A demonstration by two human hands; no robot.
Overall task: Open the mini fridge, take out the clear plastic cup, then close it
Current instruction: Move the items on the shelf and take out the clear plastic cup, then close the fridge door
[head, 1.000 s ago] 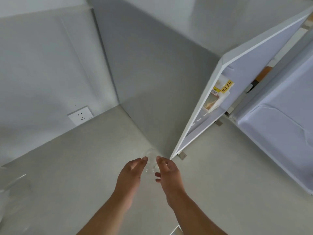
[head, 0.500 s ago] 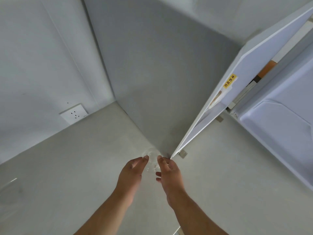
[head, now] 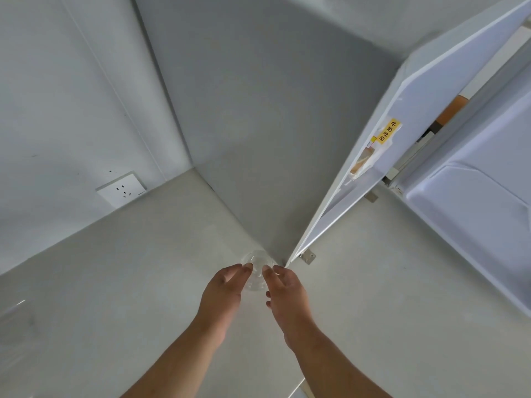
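Observation:
The clear plastic cup point(head: 256, 268) stands on the pale countertop point(head: 129, 268), close to the grey wall. My left hand point(head: 224, 291) and my right hand point(head: 287, 291) flank it, with fingertips pressed against its two sides. The mini fridge point(head: 474, 211) is at the right with its white door point(head: 408, 110) swung wide open. The door's lower corner ends just to the right of the cup. The cup's lower part is partly hidden behind my fingers.
A packet with a yellow label point(head: 373, 150) sits in the door shelf. A white wall socket point(head: 122, 189) is on the left wall just above the counter. A faint clear object point(head: 14, 311) shows at the left edge.
Both hands stay at the cup's sides in almost the same spot. Only the view has shifted a little; the fridge door stays open.

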